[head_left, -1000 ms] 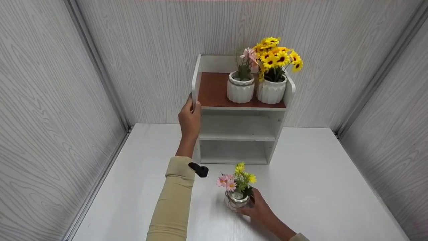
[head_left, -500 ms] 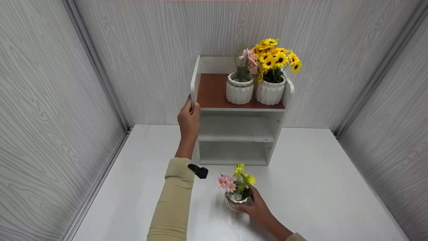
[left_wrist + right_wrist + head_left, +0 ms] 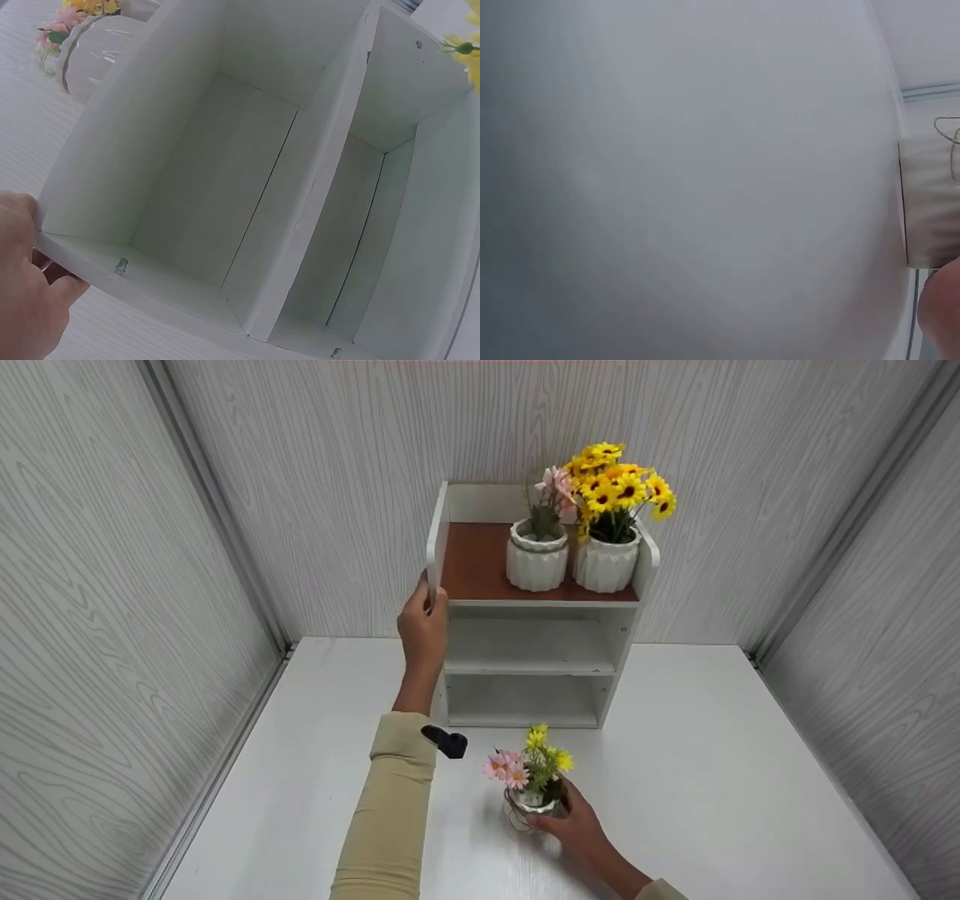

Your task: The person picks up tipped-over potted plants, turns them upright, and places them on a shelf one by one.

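Observation:
My left hand (image 3: 424,626) grips the left side panel of a small white shelf unit (image 3: 532,670), thumb at the front edge. In the left wrist view the same hand (image 3: 34,281) sits at the unit's outer edge, beside its two inner compartments. My right hand (image 3: 576,821) holds a small white flower pot (image 3: 531,808) by its right side, in front of the unit. Pink and yellow flowers (image 3: 536,765) stand in this pot. In the right wrist view part of the pot (image 3: 930,202) shows at the right edge, with a loop of thin string on it.
On the unit's brown top (image 3: 472,559) stand a white pot with pink flowers (image 3: 538,559) and a white pot with yellow sunflowers (image 3: 607,564). The white table (image 3: 697,780) reaches to wood-patterned walls (image 3: 360,472) on the left, back and right.
Both hands keep their places and their holds. Apart from a slight shift of the whole head view, nothing visibly moves.

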A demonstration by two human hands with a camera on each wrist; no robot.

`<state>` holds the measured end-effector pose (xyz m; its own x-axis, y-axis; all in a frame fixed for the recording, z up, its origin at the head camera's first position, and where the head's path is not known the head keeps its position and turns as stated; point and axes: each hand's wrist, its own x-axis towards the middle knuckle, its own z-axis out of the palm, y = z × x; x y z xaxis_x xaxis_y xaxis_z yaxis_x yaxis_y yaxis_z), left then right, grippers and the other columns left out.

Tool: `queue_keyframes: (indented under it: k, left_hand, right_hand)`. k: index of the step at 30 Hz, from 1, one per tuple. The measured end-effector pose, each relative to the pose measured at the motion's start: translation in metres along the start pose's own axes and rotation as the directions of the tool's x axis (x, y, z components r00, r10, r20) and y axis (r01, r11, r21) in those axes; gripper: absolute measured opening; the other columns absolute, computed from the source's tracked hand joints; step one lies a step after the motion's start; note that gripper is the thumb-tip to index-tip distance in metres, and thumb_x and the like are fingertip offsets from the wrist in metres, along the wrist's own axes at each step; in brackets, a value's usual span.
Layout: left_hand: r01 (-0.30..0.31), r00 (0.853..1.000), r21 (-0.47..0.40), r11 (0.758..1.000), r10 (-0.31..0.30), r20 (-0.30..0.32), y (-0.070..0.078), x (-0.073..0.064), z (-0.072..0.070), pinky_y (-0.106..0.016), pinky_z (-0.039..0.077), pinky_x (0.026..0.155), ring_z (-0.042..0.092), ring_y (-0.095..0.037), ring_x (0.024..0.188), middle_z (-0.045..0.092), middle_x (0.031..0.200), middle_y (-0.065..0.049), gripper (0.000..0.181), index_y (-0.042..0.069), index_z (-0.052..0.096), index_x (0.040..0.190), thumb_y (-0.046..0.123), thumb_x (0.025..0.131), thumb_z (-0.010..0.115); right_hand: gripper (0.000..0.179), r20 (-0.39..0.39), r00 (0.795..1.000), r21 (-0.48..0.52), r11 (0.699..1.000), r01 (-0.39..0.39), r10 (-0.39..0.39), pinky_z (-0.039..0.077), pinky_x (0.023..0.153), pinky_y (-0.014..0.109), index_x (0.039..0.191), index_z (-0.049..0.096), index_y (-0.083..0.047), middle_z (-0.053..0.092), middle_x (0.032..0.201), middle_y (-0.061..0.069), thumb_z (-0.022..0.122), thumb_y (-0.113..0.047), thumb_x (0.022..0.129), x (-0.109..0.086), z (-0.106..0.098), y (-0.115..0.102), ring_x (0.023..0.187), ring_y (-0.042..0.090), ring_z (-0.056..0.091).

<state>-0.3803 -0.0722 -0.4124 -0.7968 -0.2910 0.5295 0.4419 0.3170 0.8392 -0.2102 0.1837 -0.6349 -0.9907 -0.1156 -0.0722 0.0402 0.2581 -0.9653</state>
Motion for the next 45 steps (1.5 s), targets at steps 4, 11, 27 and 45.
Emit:
queue_keyframes:
  k: [4,11,27,45]
  left_hand:
    - [0.001,1.0,-0.002,1.0,-0.001,0.0,0.0,0.0,0.0,-0.037,0.052,0.101,0.058,-0.015,0.13,0.059,0.145,-0.005,0.047,0.016,0.046,0.152,0.027,0.106,0.05]
    - [0.019,1.0,-0.002,1.0,-0.019,0.002,-0.001,0.0,-0.001,-0.035,0.052,0.102,0.058,-0.015,0.13,0.058,0.146,-0.004,0.048,0.017,0.046,0.152,0.028,0.106,0.05]
    - [0.002,1.0,-0.005,1.0,-0.002,0.005,0.0,-0.002,-0.003,-0.037,0.051,0.103,0.057,-0.016,0.131,0.058,0.145,-0.006,0.048,0.016,0.046,0.153,0.029,0.107,0.05]
    - [0.014,1.0,-0.01,1.0,-0.014,-0.005,0.001,-0.001,-0.003,-0.042,0.052,0.101,0.061,-0.02,0.125,0.065,0.136,-0.008,0.043,0.011,0.054,0.146,0.026,0.106,0.052]
  right_hand:
    - [0.105,-0.042,0.999,0.015,1.0,-0.013,0.014,0.032,0.116,0.058,0.156,0.03,-0.001,0.039,0.156,0.025,0.088,-0.038,0.077,-0.003,0.003,-0.001,0.147,0.043,0.033]
    - [0.099,-0.087,0.996,0.012,1.0,0.028,-0.027,0.037,0.114,0.055,0.154,0.036,-0.005,0.044,0.152,0.022,0.089,-0.037,0.076,-0.005,0.008,-0.004,0.143,0.04,0.04]
    - [0.09,-0.192,0.963,-0.06,0.982,0.179,-0.187,0.042,0.11,0.054,0.149,0.044,-0.009,0.048,0.15,0.015,0.089,-0.036,0.076,0.004,0.004,-0.053,0.139,0.035,0.047]
    - [0.08,-0.238,0.853,-0.088,0.886,0.456,-0.463,0.046,0.108,0.047,0.146,0.049,-0.013,0.052,0.141,0.004,0.086,-0.038,0.08,0.046,-0.006,-0.2,0.131,0.023,0.052]
